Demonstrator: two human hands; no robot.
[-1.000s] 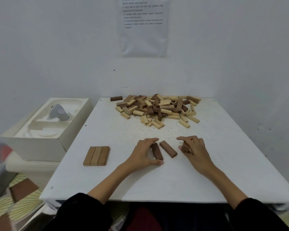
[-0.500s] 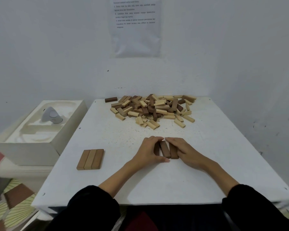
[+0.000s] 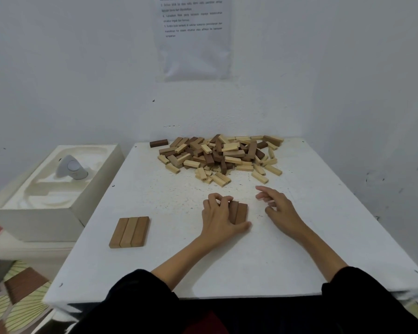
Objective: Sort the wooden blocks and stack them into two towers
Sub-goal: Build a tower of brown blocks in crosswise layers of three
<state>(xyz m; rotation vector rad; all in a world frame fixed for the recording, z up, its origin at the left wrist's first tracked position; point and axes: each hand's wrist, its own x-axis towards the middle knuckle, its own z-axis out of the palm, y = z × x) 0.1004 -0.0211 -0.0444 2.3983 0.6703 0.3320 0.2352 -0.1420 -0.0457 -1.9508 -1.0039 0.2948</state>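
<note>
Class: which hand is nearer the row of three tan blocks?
Left. The left hand grips dark blocks right of the row; the right hand lies farther right, open.

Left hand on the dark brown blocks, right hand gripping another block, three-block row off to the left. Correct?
Not quite: in the head view the right hand holds nothing, its fingers loose beside the dark brown blocks. The left hand is on those blocks, and the three-block row lies off to the left.

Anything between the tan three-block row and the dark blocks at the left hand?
Head view: only bare table between the tan three-block row and the left hand, which grips the dark blocks.
</note>
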